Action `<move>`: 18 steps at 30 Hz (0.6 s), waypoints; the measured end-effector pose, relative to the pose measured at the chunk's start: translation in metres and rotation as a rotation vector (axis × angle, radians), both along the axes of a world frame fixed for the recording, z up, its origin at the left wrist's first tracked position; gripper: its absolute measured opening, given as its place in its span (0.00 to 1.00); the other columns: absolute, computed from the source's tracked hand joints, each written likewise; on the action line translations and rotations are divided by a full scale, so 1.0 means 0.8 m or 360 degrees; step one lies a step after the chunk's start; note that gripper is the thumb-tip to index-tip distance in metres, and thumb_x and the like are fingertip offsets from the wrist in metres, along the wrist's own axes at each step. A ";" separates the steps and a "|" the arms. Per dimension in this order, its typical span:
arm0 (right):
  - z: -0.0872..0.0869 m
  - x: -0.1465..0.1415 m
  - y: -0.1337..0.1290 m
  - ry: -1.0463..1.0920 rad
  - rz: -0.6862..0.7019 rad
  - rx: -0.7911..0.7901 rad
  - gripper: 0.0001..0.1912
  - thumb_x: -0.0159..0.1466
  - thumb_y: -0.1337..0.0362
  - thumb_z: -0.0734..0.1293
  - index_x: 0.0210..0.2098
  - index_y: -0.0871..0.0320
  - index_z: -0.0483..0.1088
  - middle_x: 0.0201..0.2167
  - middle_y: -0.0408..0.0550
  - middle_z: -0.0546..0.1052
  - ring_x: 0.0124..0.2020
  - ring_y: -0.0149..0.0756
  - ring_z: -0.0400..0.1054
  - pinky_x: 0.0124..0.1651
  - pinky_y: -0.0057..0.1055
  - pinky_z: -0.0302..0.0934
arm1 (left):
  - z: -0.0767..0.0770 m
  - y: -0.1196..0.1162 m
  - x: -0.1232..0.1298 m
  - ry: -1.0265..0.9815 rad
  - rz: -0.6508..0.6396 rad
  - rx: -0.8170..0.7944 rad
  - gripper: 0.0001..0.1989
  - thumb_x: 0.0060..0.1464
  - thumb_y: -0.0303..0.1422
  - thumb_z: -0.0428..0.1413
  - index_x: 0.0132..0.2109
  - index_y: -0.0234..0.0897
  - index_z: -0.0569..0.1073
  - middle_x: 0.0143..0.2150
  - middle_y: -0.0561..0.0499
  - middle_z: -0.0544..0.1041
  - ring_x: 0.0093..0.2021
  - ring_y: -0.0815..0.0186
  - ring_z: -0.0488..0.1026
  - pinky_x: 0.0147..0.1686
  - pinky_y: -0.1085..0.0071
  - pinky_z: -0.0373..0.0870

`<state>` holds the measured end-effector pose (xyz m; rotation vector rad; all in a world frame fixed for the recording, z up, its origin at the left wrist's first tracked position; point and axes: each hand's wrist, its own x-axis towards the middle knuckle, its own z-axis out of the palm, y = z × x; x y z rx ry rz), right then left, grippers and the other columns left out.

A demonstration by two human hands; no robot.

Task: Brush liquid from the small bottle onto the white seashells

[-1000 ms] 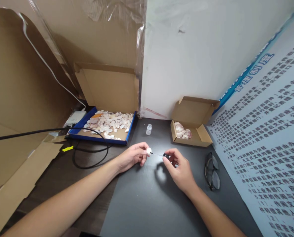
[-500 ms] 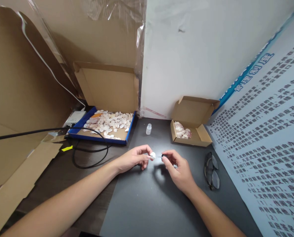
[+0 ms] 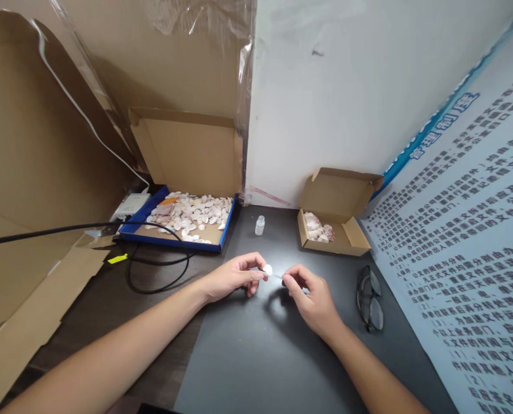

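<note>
I see the left hand [image 3: 234, 278] pinching the shell [image 3: 268, 268] at its fingertips, on the side facing the right hand [image 3: 311, 292], which grips the brush [image 3: 277, 277], stem pointing sideways toward the shell.

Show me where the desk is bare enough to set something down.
The widest bare patch is the near desk, below the left hand and right hand, between the forearms. A smaller one lies between the vial and small box. Crowded: the left, where the cable loops at the blue box's front.
</note>
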<state>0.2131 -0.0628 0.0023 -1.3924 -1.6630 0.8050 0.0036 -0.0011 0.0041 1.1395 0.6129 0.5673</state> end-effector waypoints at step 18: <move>0.006 -0.001 0.000 0.0016 -0.0126 0.0125 0.15 0.66 0.56 0.61 0.26 0.56 0.65 0.20 0.41 0.69 0.23 0.31 0.64 0.29 0.28 0.58 | 0.001 0.002 -0.003 -0.0241 0.0100 -0.0185 0.09 0.54 0.32 0.61 0.38 0.35 0.69 0.29 0.56 0.68 0.24 0.75 0.62 0.25 0.75 0.59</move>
